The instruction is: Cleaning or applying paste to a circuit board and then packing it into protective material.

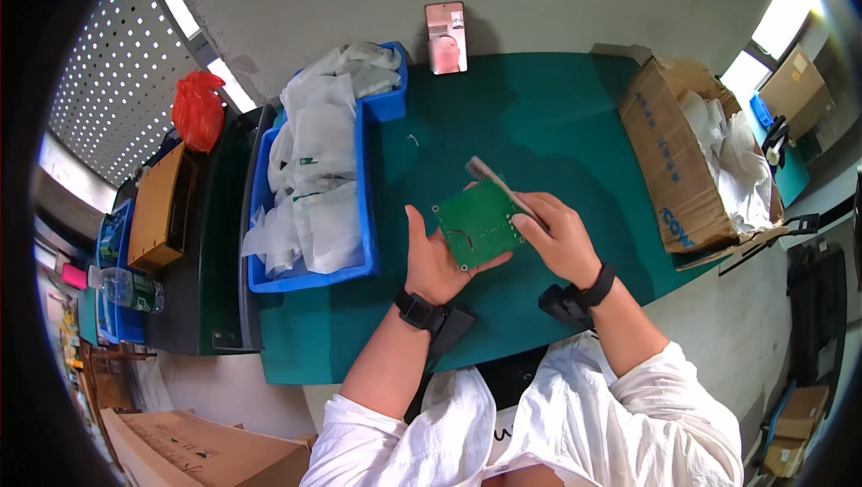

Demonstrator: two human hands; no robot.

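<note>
Both forearms rise from the lower edge and meet over the green table (pixel 557 128), between a cardboard box (pixel 669 173) and a blue bin (pixel 364 218) of white bags. The left hand (pixel 433 263) cradles a green circuit board (pixel 479 222) from beneath, fingers closed on its edge. The right hand (pixel 561 236) pinches a toothbrush (pixel 494 180) laid across the board's upper edge.

I see one head-worn fisheye view, looking steeply down, close over the green table (pixel 575 128); forearms enter from lower frame, edges bend at rim.
</note>
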